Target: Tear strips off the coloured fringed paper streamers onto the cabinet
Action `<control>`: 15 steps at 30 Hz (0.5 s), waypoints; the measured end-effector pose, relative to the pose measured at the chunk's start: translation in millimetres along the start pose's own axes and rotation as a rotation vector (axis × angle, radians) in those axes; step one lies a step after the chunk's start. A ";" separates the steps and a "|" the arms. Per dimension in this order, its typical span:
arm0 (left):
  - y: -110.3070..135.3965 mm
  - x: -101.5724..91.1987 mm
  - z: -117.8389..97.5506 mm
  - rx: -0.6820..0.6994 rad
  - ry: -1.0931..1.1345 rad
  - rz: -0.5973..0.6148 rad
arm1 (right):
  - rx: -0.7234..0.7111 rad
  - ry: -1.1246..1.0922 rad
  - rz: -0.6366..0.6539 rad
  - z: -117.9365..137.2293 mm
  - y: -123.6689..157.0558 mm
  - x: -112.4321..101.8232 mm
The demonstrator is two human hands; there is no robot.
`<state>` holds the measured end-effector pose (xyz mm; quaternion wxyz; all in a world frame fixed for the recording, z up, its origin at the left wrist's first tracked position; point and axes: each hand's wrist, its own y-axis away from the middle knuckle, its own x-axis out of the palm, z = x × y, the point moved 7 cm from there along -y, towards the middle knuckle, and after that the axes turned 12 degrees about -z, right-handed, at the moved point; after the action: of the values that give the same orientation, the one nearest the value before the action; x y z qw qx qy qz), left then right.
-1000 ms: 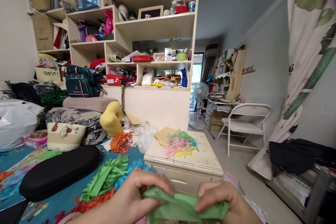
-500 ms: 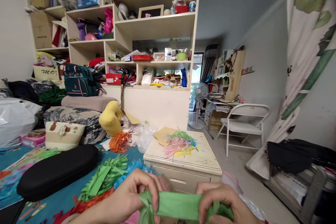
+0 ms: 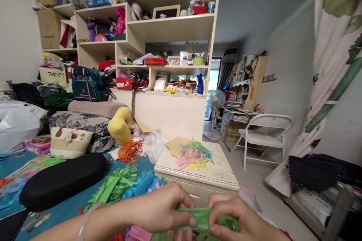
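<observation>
A strip of green tissue paper (image 3: 201, 216) stretches between my two hands at the bottom of the head view. My left hand (image 3: 166, 209), with a pale bangle on its wrist, pinches one end between thumb and fingers. Close by, my right hand (image 3: 232, 216) is closed around the other end, and some bunched green paper shows below its fingers. Below and left of the hands lie pink paper strips (image 3: 138, 233), partly covered by my left forearm. Piles of green paper strips (image 3: 114, 186) and blue paper strips (image 3: 143, 184) rest just beyond that forearm.
Ahead stands a cream cabinet (image 3: 169, 169) with a bunch of multicoloured paper strips (image 3: 195, 154) on top. A black case (image 3: 63, 180) and orange strips (image 3: 130, 151) lie on the blue bed cover at left. A white folding chair (image 3: 263, 135) stands at right.
My left hand has moved right, closer to my right hand, so the visible stretch of green paper is shorter. More of my left forearm and its bangle now shows.
</observation>
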<state>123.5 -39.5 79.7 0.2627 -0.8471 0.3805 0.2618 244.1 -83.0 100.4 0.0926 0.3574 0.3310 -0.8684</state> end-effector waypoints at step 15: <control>15.4 0.3 10.0 -0.164 0.125 -0.086 | 0.261 -0.047 -0.099 -13.0 -11.7 20.7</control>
<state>109.2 -42.1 68.5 0.1794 -0.8960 0.3367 0.2270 231.7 -64.1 85.4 0.0101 0.3290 0.2305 -0.9157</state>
